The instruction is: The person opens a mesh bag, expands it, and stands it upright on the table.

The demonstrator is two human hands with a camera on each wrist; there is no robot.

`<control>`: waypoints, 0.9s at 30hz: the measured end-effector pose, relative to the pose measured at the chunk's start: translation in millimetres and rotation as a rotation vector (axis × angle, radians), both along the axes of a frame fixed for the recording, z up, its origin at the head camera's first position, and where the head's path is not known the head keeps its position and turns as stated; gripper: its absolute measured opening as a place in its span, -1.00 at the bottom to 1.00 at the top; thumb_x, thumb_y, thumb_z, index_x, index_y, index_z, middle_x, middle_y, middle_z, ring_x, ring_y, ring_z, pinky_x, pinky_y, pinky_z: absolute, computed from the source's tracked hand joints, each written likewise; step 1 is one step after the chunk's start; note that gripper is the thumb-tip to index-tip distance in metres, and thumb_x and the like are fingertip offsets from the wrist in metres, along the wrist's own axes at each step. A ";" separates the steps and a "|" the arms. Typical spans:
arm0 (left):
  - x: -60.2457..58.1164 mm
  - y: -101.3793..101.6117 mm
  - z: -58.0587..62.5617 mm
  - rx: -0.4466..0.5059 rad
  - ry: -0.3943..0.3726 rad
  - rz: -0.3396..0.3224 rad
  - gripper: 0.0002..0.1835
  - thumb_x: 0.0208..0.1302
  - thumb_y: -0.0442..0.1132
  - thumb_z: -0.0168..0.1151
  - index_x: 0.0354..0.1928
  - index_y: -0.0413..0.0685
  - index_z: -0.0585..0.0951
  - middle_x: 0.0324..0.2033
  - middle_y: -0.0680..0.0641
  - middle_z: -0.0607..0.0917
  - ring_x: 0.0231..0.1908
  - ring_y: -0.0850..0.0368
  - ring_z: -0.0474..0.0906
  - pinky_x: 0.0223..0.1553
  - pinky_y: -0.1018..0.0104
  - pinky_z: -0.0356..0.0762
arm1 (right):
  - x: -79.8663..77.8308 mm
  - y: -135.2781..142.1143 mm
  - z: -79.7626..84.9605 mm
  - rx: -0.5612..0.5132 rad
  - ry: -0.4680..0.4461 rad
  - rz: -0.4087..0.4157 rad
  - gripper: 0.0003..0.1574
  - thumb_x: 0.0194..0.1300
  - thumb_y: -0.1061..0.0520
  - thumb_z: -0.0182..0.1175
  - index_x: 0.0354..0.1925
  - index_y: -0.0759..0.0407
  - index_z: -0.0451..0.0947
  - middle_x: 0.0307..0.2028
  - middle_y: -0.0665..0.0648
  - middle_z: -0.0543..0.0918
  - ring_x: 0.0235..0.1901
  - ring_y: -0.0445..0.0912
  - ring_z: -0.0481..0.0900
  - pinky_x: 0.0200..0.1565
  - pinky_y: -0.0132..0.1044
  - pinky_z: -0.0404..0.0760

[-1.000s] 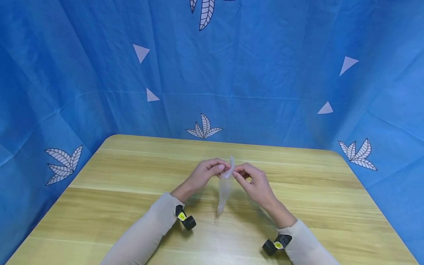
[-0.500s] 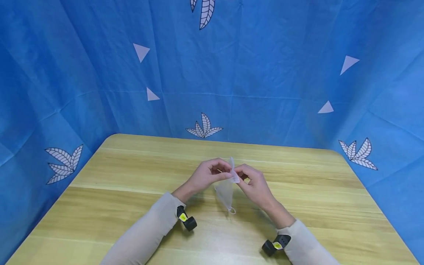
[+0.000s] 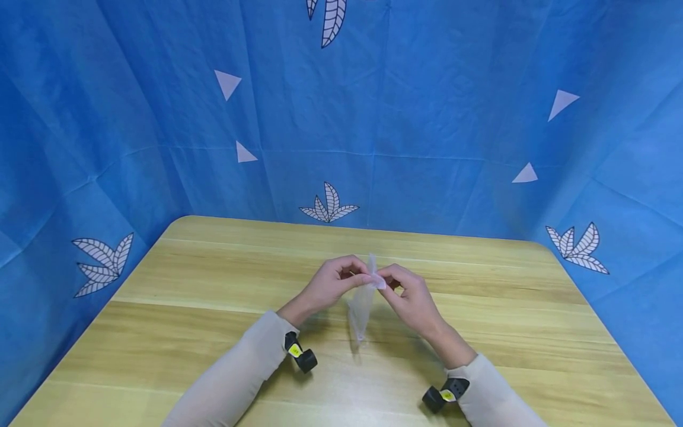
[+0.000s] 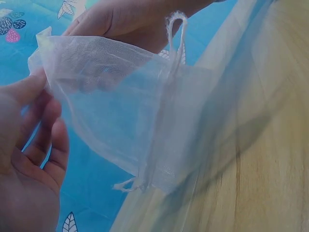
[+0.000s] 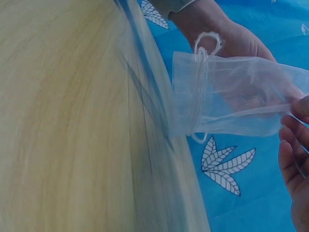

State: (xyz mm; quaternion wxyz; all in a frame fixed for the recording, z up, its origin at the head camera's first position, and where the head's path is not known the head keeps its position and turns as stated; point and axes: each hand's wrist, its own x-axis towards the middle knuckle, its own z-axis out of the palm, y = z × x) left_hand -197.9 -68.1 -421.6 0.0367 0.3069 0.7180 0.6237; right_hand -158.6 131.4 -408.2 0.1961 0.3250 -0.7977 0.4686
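Observation:
A sheer white drawstring pouch (image 3: 361, 308) hangs between the two hands above the middle of the table. Its closed end is pinched at the top by the left hand (image 3: 337, 280) and the right hand (image 3: 408, 296), fingertips close together. In the left wrist view, the thumb and forefinger of the left hand (image 4: 34, 145) grip a bunched corner of the pouch (image 4: 111, 111). White cord loops (image 4: 177, 24) stick out at both sides near its lower, mouth end. The right hand (image 5: 297, 159) pinches the other corner in the right wrist view, and the fabric looks see-through, with nothing visible inside.
The wooden table (image 3: 213, 356) spreads beneath both forearms. Behind it and at both sides hangs a blue curtain (image 3: 427, 118) with white leaf and triangle prints. Each wrist wears a black strap with a small camera (image 3: 305, 359).
Both hands stay nearly in place, still pinching the pouch. Its hanging end has swung and turned, first right and then back left, and the pinched top has folded toward the right hand.

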 end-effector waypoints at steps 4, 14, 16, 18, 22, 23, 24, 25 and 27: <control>-0.3 -0.9 0.7 -0.004 -0.011 0.017 -0.88 0.35 -0.16 0.27 -0.20 -0.03 0.65 -0.24 0.01 0.67 -0.25 0.09 0.58 -0.17 0.17 0.58 | 0.6 0.0 2.8 0.005 -0.006 -0.022 -0.75 0.25 0.47 0.22 -0.20 0.19 0.62 -0.35 0.06 0.64 -0.42 -0.19 0.52 -0.42 -0.24 0.54; -2.8 -3.8 -1.0 -0.001 0.018 0.048 -0.86 0.37 -0.16 0.25 -0.19 -0.07 0.63 -0.25 0.01 0.67 -0.31 -0.13 0.55 -0.26 -0.02 0.54 | -9.5 8.0 -6.6 -0.028 0.008 -0.052 -0.83 0.30 0.38 0.23 -0.20 0.15 0.61 -0.34 0.00 0.62 -0.40 -0.17 0.54 -0.33 -0.32 0.58; -3.7 -4.0 -1.8 -0.004 0.015 0.053 -0.86 0.37 -0.16 0.24 -0.19 -0.07 0.63 -0.25 0.00 0.66 -0.31 -0.22 0.53 -0.28 0.00 0.53 | -9.9 8.5 -5.9 -0.037 0.018 -0.057 -0.83 0.30 0.39 0.23 -0.20 0.16 0.60 -0.34 0.00 0.62 -0.41 -0.18 0.54 -0.35 -0.34 0.57; -4.5 -4.2 -2.7 -0.008 0.010 0.057 -0.87 0.37 -0.16 0.24 -0.18 -0.07 0.63 -0.26 -0.01 0.66 -0.31 -0.27 0.51 -0.29 0.06 0.52 | -10.5 9.1 -5.2 -0.048 0.026 -0.064 -0.82 0.28 0.40 0.24 -0.22 0.16 0.60 -0.35 -0.01 0.62 -0.42 -0.18 0.54 -0.35 -0.34 0.57; -5.4 -4.8 -3.6 -0.019 0.014 0.063 -0.88 0.38 -0.17 0.23 -0.18 -0.06 0.62 -0.27 -0.01 0.64 -0.32 -0.32 0.48 -0.33 0.22 0.50 | -10.7 10.0 -3.2 -0.064 0.023 -0.088 -0.83 0.28 0.40 0.24 -0.23 0.17 0.60 -0.36 -0.02 0.62 -0.43 -0.18 0.54 -0.36 -0.34 0.57; -5.5 -5.0 -3.5 -0.022 0.019 0.065 -0.88 0.38 -0.18 0.23 -0.18 -0.06 0.62 -0.27 -0.01 0.64 -0.33 -0.31 0.48 -0.34 0.25 0.49 | -10.6 10.3 -2.8 -0.067 0.020 -0.095 -0.84 0.28 0.39 0.24 -0.23 0.16 0.60 -0.37 -0.03 0.62 -0.43 -0.18 0.55 -0.36 -0.35 0.57; -5.5 -5.2 -3.3 -0.025 0.022 0.066 -0.89 0.38 -0.18 0.22 -0.18 -0.06 0.62 -0.27 -0.01 0.64 -0.33 -0.31 0.48 -0.35 0.27 0.48 | -10.6 10.4 -2.5 -0.070 0.019 -0.103 -0.84 0.29 0.39 0.24 -0.23 0.16 0.60 -0.37 -0.03 0.62 -0.43 -0.18 0.54 -0.36 -0.35 0.56; -5.5 -5.5 -2.9 -0.029 0.026 0.069 -0.89 0.38 -0.18 0.22 -0.18 -0.05 0.62 -0.27 0.00 0.64 -0.34 -0.28 0.48 -0.36 0.31 0.47 | -10.8 10.8 -2.2 -0.074 0.016 -0.111 -0.84 0.29 0.39 0.24 -0.24 0.16 0.60 -0.37 -0.03 0.62 -0.43 -0.18 0.55 -0.36 -0.36 0.57; -5.4 -5.7 -1.7 -0.034 0.040 0.073 -0.89 0.38 -0.19 0.23 -0.19 -0.06 0.61 -0.28 0.00 0.64 -0.35 -0.22 0.50 -0.38 0.35 0.46 | -11.2 11.4 -1.9 -0.084 0.016 -0.117 -0.84 0.28 0.40 0.24 -0.24 0.18 0.60 -0.38 -0.02 0.61 -0.43 -0.18 0.54 -0.36 -0.37 0.56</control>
